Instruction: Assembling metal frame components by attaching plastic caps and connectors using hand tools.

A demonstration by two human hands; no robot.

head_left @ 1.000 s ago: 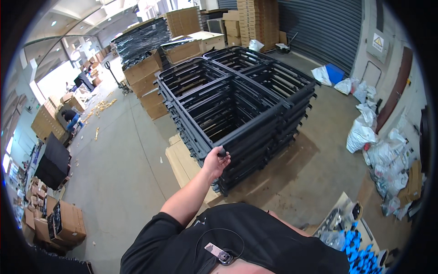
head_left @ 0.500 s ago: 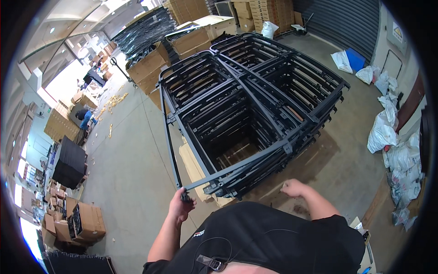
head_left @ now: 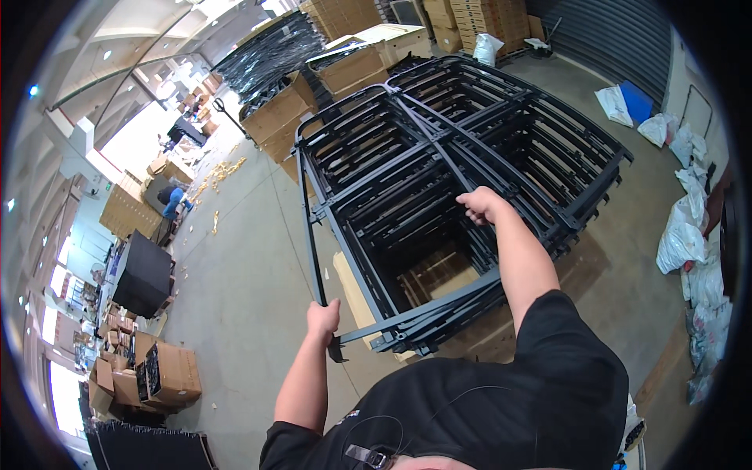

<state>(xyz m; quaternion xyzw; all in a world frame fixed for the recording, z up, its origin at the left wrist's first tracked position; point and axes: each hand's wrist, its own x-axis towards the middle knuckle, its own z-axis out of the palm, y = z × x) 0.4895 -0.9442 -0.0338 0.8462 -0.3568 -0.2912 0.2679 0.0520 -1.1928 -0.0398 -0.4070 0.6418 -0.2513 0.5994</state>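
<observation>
A tall stack of black metal frames (head_left: pixel 583 213) with crossbars stands in front of me. The topmost black metal frame (head_left: pixel 312 243) sits askew, its left side sticking out past the stack. My left hand (head_left: pixel 322 319) is closed around that side bar close to its near corner. Reaching over the stack, my right hand (head_left: pixel 480 205) has its fingers curled round the frame's middle bar, palm side hidden. Below it, wooden slats show through the openings at the bottom of the stack.
Cardboard boxes (head_left: pixel 278 117) stand behind the stack at the left. White bags (head_left: pixel 681 235) line the right wall by a grey roller shutter (head_left: pixel 615 39). At far left are a black stack (head_left: pixel 142 274), an open carton (head_left: pixel 172 372) and a bent-over person (head_left: pixel 174 202).
My right hand has moved forward from beside the stack's near edge onto the middle bar. The left hand has shifted its hold from the corner to the side bar just above it.
</observation>
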